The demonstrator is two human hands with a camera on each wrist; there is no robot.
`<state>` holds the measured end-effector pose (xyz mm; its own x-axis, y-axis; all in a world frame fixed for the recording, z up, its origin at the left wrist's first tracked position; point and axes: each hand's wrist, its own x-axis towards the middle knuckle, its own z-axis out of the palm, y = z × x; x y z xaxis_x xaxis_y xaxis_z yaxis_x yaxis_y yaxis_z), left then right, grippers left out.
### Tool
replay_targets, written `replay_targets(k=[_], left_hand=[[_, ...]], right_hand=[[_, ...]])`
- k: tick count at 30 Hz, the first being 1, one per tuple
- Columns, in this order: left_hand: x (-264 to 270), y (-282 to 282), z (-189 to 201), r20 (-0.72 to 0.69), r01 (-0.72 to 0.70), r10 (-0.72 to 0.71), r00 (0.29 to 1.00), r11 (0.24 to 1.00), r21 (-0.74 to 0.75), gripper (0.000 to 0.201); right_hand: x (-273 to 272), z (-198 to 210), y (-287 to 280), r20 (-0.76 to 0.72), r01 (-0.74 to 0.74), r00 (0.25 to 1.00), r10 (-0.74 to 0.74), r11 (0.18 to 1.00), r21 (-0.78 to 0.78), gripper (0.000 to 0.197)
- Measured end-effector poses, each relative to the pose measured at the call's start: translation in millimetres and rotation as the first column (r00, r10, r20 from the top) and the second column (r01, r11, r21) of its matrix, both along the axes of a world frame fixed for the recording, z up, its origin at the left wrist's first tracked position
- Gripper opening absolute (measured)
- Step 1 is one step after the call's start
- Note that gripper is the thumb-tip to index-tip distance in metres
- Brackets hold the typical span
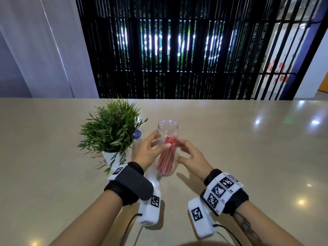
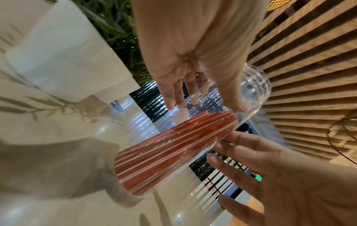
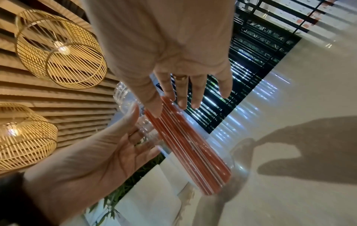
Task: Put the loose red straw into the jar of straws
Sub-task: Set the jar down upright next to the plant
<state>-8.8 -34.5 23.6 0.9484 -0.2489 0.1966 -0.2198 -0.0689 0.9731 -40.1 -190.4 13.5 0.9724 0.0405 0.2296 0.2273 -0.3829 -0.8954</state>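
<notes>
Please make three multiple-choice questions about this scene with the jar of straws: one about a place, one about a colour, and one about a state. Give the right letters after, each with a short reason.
1. Where does the potted plant stand relative to the jar?
A. On its left side
B. On its right side
C. On top of it

2. What colour are the straws in the jar?
A. Green
B. Red
C. Black

3. How is the mouth of the jar?
A. Closed with a lid
B. Covered by a cloth
C. Open, with no lid on it

Answers:
1. A, since the head view shows the plant left of the jar, beside the left hand.
2. B, since red straws show through the clear wall in all three views.
3. C, since the threaded rim is bare in the head view, with the right hand lower down at the jar's side.
</notes>
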Motion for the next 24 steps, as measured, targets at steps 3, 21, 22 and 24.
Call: replay_targets(k=[3, 21, 22, 24], left_hand=[[9, -1, -7, -0.001, 0.022, -0.022, 1.0, 1.0, -0.007, 0.048], [26, -25, -22, -0.051, 0.057, -0.052, 0.997, 0.992, 0.111, 0.066], [27, -25, -23, -0.063, 0.054, -0.047, 0.997, 0.991, 0.12, 0.067], [27, -25, -24, -0.064, 0.063, -0.054, 0.996, 0.987, 0.149, 0.07]], right_hand=[[2, -2, 6, -0.08, -0.066, 0.994, 0.069, 0.997, 0.037, 0.049], [15, -6, 6, -0.142, 0.075, 0.987, -0.07, 0.997, 0.029, 0.06], [15, -6, 6, -0.146, 0.078, 0.987, -0.072, 0.996, 0.037, 0.061], [14, -7, 6, -0.156, 0.069, 0.986, -0.065, 0.997, 0.023, 0.064]])
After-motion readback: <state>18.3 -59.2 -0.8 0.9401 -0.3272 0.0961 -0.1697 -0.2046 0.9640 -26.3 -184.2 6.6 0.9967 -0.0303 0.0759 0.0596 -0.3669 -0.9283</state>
